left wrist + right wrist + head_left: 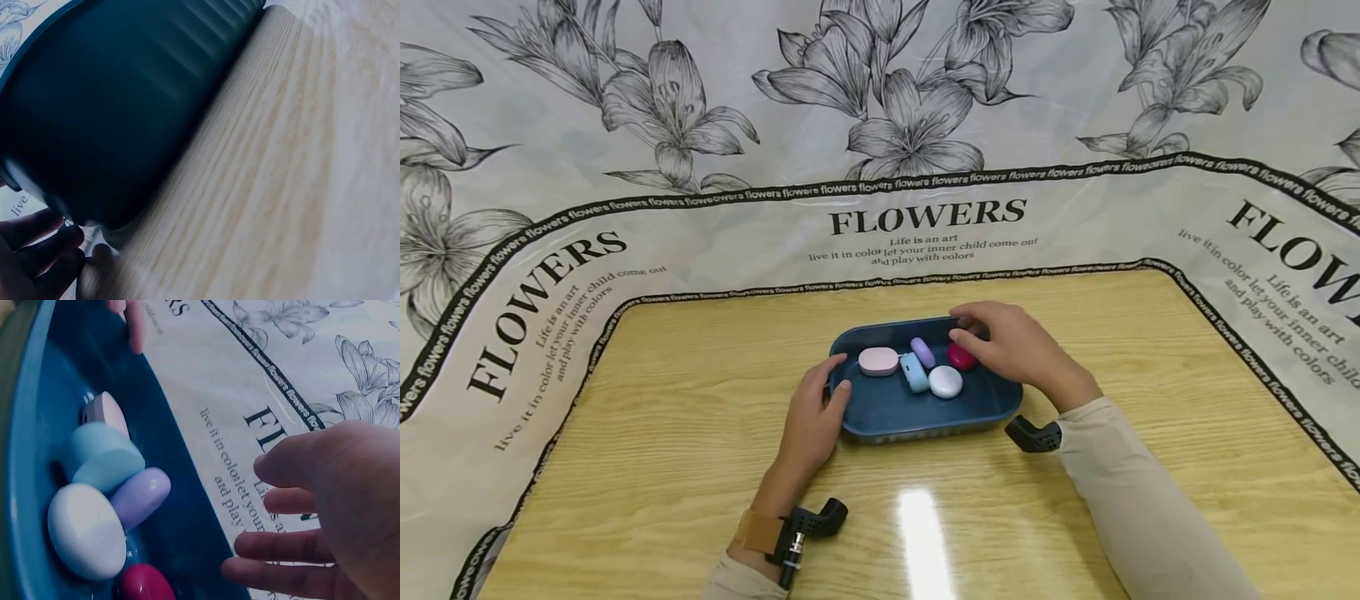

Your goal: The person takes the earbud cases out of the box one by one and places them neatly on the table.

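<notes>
A dark blue plastic basin [880, 417] with rounded corners stands on the wooden table. My left hand [811, 417] grips its left end, index finger and thumb at the rim; in the left wrist view, other fingers [59, 247] lie outside the wall. My right hand [1011, 337] hovers over the back right rim, its fingers apart and holding nothing in the right wrist view. Inside lie small rounded cases: a pink one [877, 361], a light blue one [914, 373], a purple one [922, 352], a white one [945, 382] and a magenta one [960, 356], partly covered by my right hand.
Pale wood tabletop [700, 417] surrounds the basin. Behind it and at both sides hangs a white curtain [737, 233] printed with lilies and lettering. Black wrist camera mounts [1033, 434] stick out near both wrists, the right one close to the basin's front right corner.
</notes>
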